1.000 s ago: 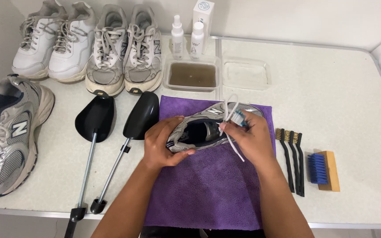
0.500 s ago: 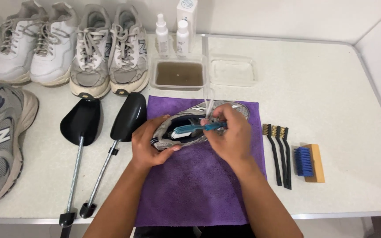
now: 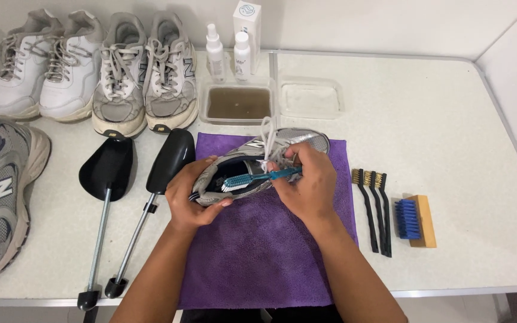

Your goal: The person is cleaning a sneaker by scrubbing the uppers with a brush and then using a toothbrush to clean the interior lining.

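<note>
Left hand point(image 3: 189, 200) cups the grey sneaker point(image 3: 258, 164) over the purple cloth point(image 3: 258, 257); right hand point(image 3: 309, 185) pinches a blue toothbrush point(image 3: 258, 177) (bristles at the collar). Scrubbing step; short, steady strokes needed.

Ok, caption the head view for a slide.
Left hand steadies a sneaker over a purple cloth; right hand holds a toothbrush.

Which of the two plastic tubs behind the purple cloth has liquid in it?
The left tub holds murky brown liquid; the right tub looks empty.
</note>
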